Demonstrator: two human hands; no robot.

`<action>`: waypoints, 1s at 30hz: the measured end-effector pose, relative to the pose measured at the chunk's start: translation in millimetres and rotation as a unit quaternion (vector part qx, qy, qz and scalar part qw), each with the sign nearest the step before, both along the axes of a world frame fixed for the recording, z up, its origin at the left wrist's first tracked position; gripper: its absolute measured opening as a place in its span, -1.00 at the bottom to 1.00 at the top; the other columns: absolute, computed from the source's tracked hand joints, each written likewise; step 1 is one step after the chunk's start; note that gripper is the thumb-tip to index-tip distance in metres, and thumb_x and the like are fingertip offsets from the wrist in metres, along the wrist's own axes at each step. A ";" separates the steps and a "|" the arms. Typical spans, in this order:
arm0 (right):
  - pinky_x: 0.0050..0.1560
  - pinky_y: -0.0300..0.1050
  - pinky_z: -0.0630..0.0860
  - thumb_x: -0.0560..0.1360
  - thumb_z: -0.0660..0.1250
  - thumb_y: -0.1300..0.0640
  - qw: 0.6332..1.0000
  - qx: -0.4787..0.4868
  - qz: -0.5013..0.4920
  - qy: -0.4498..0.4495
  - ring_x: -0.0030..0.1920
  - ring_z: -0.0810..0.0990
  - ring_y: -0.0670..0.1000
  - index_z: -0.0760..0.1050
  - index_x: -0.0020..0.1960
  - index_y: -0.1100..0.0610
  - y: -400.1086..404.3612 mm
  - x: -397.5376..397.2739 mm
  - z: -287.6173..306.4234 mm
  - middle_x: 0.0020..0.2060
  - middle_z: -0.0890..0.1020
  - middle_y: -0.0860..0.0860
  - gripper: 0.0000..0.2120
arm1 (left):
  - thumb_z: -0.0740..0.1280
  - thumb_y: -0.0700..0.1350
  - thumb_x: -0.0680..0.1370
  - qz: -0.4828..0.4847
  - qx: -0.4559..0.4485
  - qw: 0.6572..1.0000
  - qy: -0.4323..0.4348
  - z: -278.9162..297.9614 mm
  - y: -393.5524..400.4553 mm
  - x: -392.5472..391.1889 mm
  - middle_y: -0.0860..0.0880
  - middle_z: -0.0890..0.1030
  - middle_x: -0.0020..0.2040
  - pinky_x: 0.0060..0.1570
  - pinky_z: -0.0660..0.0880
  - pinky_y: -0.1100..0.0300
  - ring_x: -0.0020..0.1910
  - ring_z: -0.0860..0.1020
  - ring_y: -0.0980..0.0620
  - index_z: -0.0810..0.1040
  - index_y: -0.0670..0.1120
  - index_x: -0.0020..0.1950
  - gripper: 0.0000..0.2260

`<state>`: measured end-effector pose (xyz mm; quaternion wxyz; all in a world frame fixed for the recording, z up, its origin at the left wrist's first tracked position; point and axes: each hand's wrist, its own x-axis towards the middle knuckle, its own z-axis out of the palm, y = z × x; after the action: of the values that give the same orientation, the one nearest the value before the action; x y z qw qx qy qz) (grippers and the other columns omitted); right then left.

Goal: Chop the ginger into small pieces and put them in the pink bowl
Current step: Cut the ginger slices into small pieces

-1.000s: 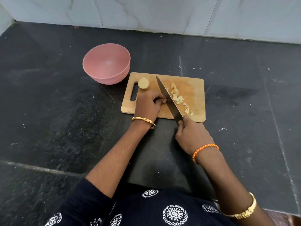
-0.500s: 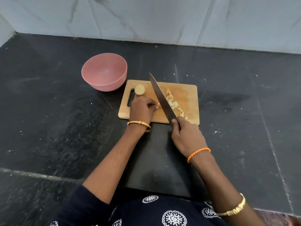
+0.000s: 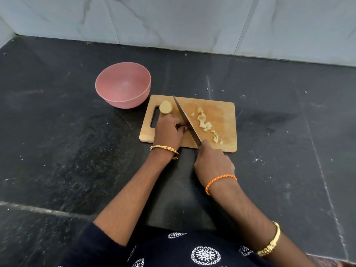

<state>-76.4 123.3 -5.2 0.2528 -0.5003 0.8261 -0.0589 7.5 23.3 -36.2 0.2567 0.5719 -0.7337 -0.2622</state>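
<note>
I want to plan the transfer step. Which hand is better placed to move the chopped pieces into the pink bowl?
Left, probably. The left hand is nearer the pink bowl; the right hand grips the knife.

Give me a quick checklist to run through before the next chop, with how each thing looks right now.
1. Knife held firmly: ok; the right hand grips the handle.
2. Left hand steadying the ginger being cut: cannot tell; its curled fingers hide whatever lies under them.
3. Fingers away from the edge: not ok; they sit right against the blade.
4. Board flat on the counter: ok.
5. Bowl within reach: ok; it stands upright just beyond the board's handle end and looks empty.
6. Ginger left to chop: ok; a chunk waits near the board's handle, and cut pieces lie to the blade's right.
</note>
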 end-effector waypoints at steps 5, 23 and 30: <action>-0.18 -0.03 0.40 0.62 0.02 0.05 1.000 0.012 0.009 -0.014 -0.08 0.54 0.20 0.31 0.02 0.10 14.7 -9.6 9.6 -0.18 0.47 0.11 -0.84 | 0.39 -0.18 0.46 0.013 -0.010 1.000 0.017 2.9 -2.5 -1.1 -0.07 0.66 -0.11 -0.09 0.40 0.26 -0.15 0.50 0.10 0.67 -0.14 -0.05 -0.90; -0.26 -0.06 0.37 0.59 0.08 0.06 0.982 -0.064 -0.176 -0.026 -0.30 0.42 0.20 0.28 -0.17 0.13 56.7 -55.7 2.1 -0.40 0.41 0.05 -0.80 | 0.44 -0.02 0.39 0.026 -0.113 0.993 0.006 -6.2 -32.0 19.0 -0.16 0.39 0.24 0.32 0.28 0.11 0.26 0.35 -0.10 0.40 -0.11 0.33 -0.46; -0.18 -0.06 0.34 0.62 0.01 0.06 0.993 -0.030 -0.112 -0.005 -0.11 0.52 0.24 0.33 0.09 0.17 35.3 -32.1 5.2 -0.12 0.53 0.19 -0.79 | 0.35 -0.21 0.46 0.030 -0.073 0.995 0.053 -15.7 -32.9 13.8 -0.12 0.51 0.25 0.26 0.29 0.27 0.24 0.46 -0.04 0.43 -0.18 0.30 -0.59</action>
<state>-108.4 158.6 0.0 0.2340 -0.4112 0.8736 -0.1143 21.2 -9.6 -51.9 0.3440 0.5585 -0.7191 -0.2296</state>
